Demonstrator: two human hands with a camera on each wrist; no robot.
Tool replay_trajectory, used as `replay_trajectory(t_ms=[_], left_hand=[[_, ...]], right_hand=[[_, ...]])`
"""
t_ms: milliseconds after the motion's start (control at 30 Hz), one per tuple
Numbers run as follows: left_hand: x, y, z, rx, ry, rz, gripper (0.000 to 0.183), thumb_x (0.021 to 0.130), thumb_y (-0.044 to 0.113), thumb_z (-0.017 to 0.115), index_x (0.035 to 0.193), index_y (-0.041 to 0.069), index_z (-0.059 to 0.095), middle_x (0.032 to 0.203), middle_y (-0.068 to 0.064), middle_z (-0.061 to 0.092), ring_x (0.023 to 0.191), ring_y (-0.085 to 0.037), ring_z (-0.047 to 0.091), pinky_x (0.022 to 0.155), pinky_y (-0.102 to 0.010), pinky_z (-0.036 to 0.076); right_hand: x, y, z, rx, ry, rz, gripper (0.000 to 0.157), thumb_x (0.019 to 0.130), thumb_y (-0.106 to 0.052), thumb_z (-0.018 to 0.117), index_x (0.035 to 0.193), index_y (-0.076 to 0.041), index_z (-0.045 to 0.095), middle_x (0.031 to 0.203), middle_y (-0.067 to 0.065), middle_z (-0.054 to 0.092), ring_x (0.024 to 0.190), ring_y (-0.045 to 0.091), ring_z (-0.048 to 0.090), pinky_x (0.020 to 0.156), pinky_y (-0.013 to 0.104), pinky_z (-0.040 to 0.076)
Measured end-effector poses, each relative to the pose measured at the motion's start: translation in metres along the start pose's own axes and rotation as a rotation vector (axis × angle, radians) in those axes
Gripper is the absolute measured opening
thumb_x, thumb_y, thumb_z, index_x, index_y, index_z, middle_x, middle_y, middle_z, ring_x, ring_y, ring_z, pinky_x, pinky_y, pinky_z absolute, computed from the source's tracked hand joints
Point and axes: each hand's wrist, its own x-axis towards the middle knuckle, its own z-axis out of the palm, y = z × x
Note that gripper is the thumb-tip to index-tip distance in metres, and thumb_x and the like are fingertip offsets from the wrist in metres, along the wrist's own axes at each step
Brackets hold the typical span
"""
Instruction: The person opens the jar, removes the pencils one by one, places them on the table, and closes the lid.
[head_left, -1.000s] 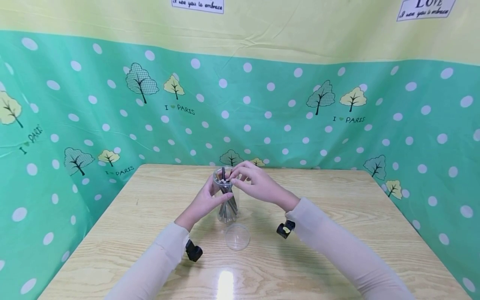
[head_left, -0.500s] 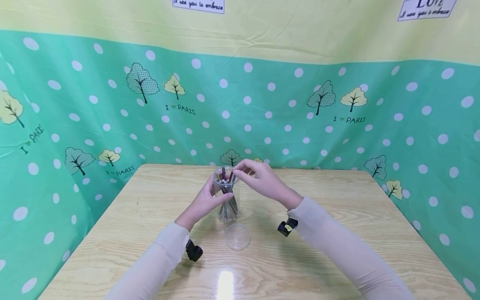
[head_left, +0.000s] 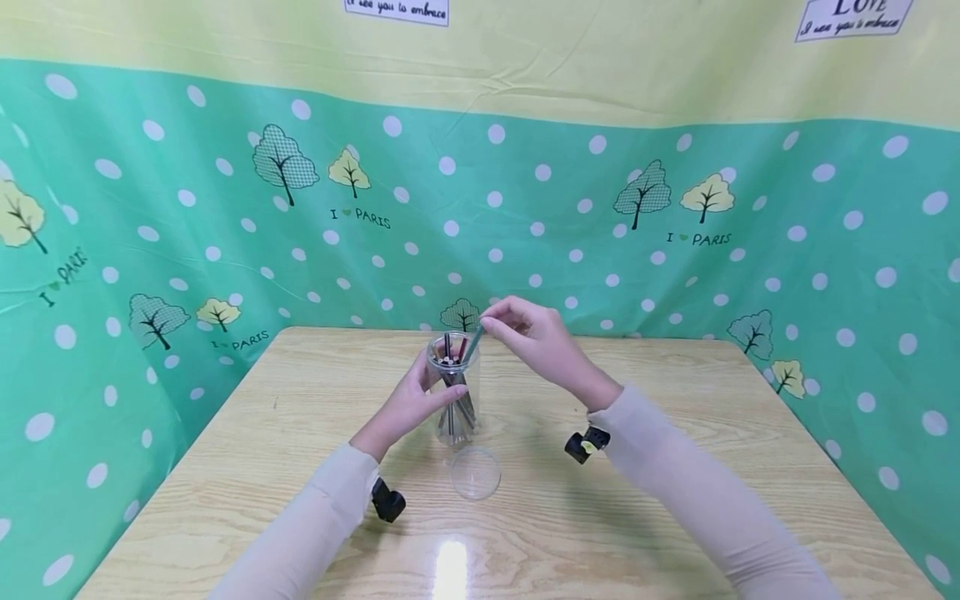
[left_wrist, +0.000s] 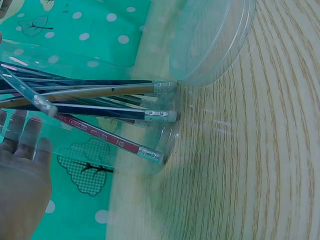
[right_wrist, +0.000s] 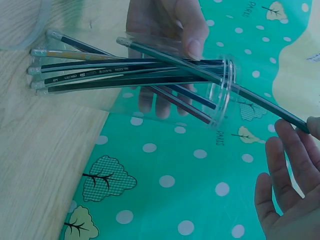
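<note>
A clear plastic jar (head_left: 471,408) stands on the table, with several pencils (right_wrist: 125,70) leaning inside it. My left hand (head_left: 412,402) grips the jar from its left side, thumb across the front. My right hand (head_left: 543,346) pinches the upper end of a green pencil (right_wrist: 270,111) between thumb and fingertips. That pencil slants out over the jar's mouth, its eraser end still inside and raised off the bottom. A red pencil (left_wrist: 100,132) and a yellowish pencil (left_wrist: 125,91) show through the wall in the left wrist view.
A round clear lid (head_left: 476,473) lies on the wooden table (head_left: 300,467) just in front of the jar. Behind the table hangs a green dotted cloth (head_left: 405,275). Each wrist bears a small black camera (head_left: 387,502).
My right hand has risen from the jar's mouth up and to the right, drawing the green pencil partly out. The left hand and jar have stayed in place.
</note>
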Motion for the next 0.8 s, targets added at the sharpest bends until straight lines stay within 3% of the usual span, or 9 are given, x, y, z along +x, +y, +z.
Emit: replay_trajectory(t_ms=[233, 567, 800], left_hand=[[0.000, 0.000, 0.000, -0.010, 0.002, -0.015, 0.082, 0.094, 0.024, 0.073, 0.159, 0.029, 0.024, 0.153, -0.007, 0.044, 0.143, -0.030, 0.036, 0.117, -0.061, 0.017], [0.000, 0.000, 0.000, -0.006, 0.010, -0.030, 0.082, 0.093, 0.024, 0.075, 0.158, 0.029, 0.025, 0.154, -0.007, 0.043, 0.143, -0.028, 0.037, 0.117, -0.059, 0.019], [0.000, 0.001, 0.001, 0.004, 0.018, -0.042, 0.083, 0.092, 0.025, 0.075, 0.158, 0.024, 0.025, 0.154, -0.009, 0.043, 0.142, -0.031, 0.037, 0.117, -0.059, 0.021]], right_hand=[[0.002, -0.006, -0.011, 0.041, 0.022, 0.018, 0.017, 0.100, -0.020, 0.064, 0.109, -0.006, 0.070, 0.093, 0.001, 0.070, 0.079, 0.016, 0.064, 0.068, 0.031, 0.053], [0.002, -0.010, -0.028, 0.053, 0.068, -0.047, 0.016, 0.102, -0.017, 0.062, 0.109, -0.006, 0.069, 0.099, 0.003, 0.073, 0.084, 0.018, 0.067, 0.071, 0.029, 0.054], [0.002, -0.011, -0.037, 0.044, 0.101, -0.066, 0.015, 0.102, -0.015, 0.061, 0.110, -0.006, 0.069, 0.093, 0.004, 0.073, 0.081, 0.017, 0.067, 0.068, 0.031, 0.055]])
